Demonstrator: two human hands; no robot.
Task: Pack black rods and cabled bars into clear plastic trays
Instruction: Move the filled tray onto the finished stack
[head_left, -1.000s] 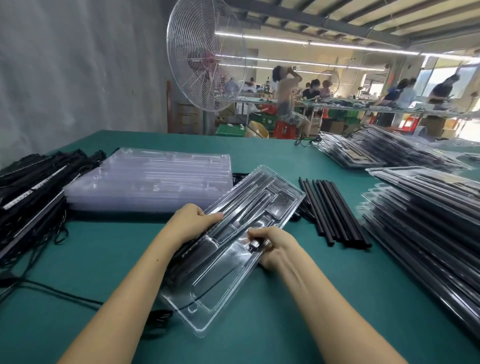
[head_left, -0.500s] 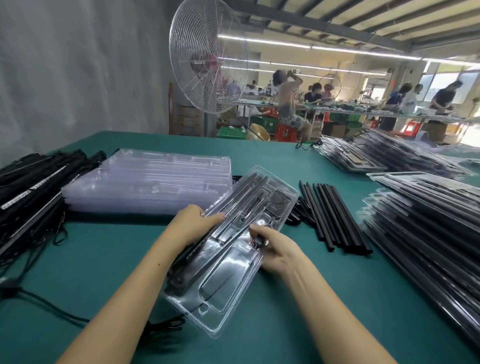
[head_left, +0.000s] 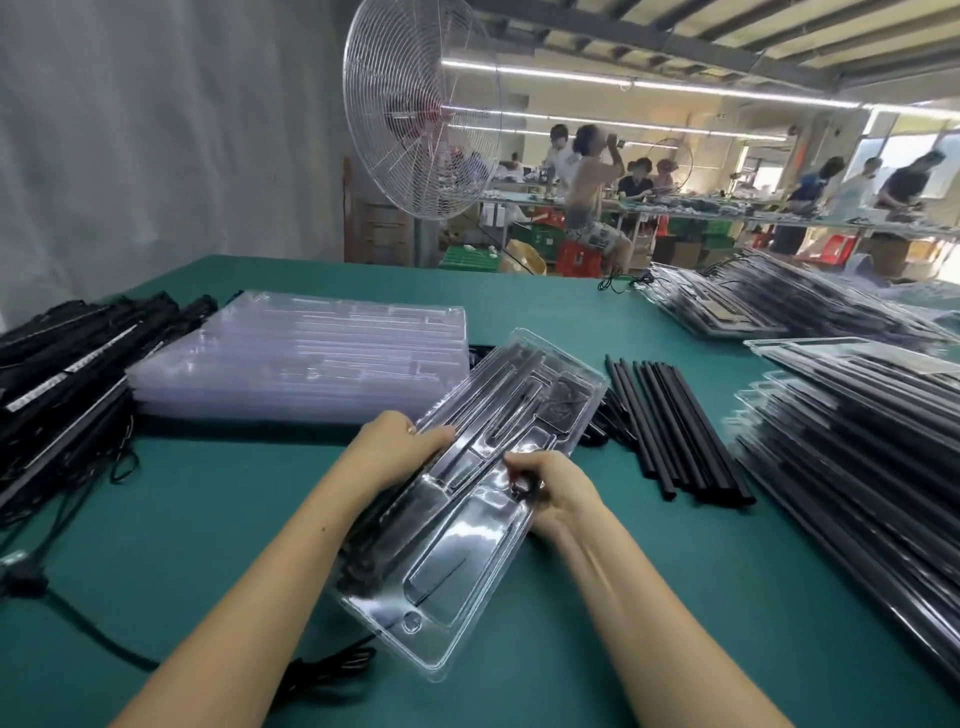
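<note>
A clear plastic tray (head_left: 457, 566) lies slanted on the green table in front of me, with black rods and a cabled bar in its long slots. My left hand (head_left: 395, 447) grips the tray's left edge, thumb on top. At the tray's right edge my right hand (head_left: 558, 488) pinches a small black piece. Loose black rods (head_left: 675, 431) lie in a row to the right of the tray. A stack of empty clear trays (head_left: 301, 358) sits behind the tray on the left. Black cabled bars (head_left: 67, 374) are piled at the far left.
Stacks of packed trays (head_left: 857, 447) fill the right side of the table, with more packed trays (head_left: 769, 301) at the back right. A black cable (head_left: 104, 644) trails over the near left. A big standing fan (head_left: 415, 114) rises behind the table. People work at distant benches.
The tray has been lifted and drawn slightly toward me between both hands. My right hand stays at its right edge, still pinching the black piece.
</note>
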